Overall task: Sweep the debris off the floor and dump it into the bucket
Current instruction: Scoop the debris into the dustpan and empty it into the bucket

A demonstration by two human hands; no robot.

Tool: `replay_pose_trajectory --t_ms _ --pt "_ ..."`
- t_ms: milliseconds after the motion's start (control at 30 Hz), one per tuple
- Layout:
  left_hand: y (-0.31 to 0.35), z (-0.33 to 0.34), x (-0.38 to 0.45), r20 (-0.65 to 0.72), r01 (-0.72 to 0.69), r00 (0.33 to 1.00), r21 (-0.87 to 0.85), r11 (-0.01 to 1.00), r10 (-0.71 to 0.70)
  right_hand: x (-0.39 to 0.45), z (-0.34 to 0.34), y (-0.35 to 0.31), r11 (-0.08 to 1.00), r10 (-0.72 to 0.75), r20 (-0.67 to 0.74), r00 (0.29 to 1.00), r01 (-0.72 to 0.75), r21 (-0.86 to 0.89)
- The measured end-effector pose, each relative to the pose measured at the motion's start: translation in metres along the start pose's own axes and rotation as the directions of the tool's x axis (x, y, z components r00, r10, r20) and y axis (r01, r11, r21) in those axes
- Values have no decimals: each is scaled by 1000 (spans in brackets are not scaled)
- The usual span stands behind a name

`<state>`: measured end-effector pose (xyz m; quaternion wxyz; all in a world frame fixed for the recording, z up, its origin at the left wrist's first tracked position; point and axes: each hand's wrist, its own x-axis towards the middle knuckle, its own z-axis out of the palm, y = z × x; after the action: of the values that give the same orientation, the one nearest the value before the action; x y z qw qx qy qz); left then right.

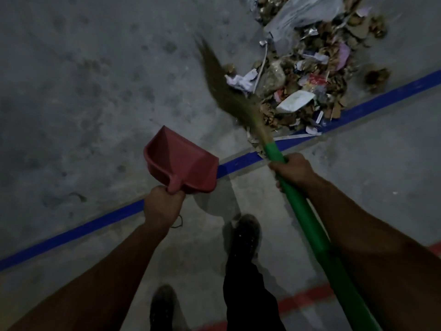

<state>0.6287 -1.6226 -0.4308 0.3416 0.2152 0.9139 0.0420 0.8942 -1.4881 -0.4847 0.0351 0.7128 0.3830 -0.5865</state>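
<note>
Left hand [163, 206] grips the dustpan [181, 163] raised, seemingly ready; right hand [292, 169] clasps the broom [307, 216] beside the debris [307, 75].

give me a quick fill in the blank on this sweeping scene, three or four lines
1. The left hand grips the handle of a red ____.
2. The right hand grips a broom whose handle is ____ in colour.
3. The debris lies just beyond a floor line that is ____.
4. The dustpan holds ____ debris so far.

Missing words: dustpan; green; blue; no
</note>
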Motion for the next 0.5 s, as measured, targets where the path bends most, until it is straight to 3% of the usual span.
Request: replay_pose_trajectory --t_ms 233,500 --pt "2 3 0 11 -72 997 -72 995 73 -3 -33 -15 976 -55 -129 990 80 202" --pt "-13 -13 -17 75 -28 996 -168 985 41 -94 -8 47 992 -110 -28 994 111 62"
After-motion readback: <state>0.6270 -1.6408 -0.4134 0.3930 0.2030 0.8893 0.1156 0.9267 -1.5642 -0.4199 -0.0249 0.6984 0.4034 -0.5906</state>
